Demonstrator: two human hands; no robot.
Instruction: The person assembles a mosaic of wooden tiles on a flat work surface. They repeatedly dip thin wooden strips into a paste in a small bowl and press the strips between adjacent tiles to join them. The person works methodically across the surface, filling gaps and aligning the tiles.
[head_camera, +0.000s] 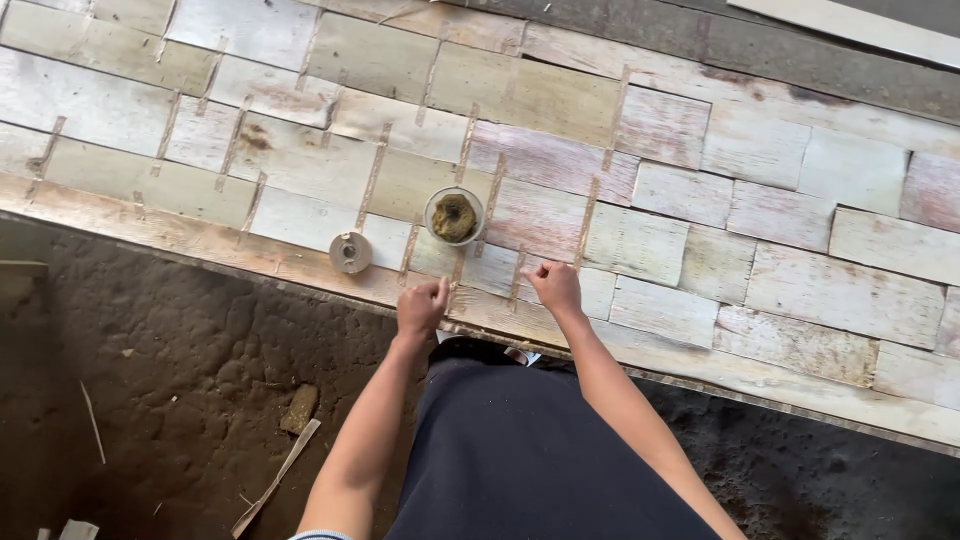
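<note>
A wide sheet of pale, patchy wood veneer pieces (640, 240), whitish, pink and greenish rectangles joined edge to edge with thin strips of brown paper tape (372, 180), lies spread across the low desk and fills most of the view. Its near edge runs slantwise just in front of the person.

Both bare arms reach forward from the body to that near edge. The left hand (421, 306) is curled, its fingers pinched narrow on a short bit of tape at a seam; what exactly sits between them is too small to tell. The right hand (556, 286) rests just beside it on the veneer, fingers folded in and pressing down, holding nothing that I can see.

Just beyond the hands stands a small round white bowl holding a yellowish-brown sponge (454, 216). Left of it lies a small round tape roll (351, 252). Below the desk edge is a dark earthen floor (180, 370) with wood scraps (298, 410), and the person's dark garment (530, 450).
</note>
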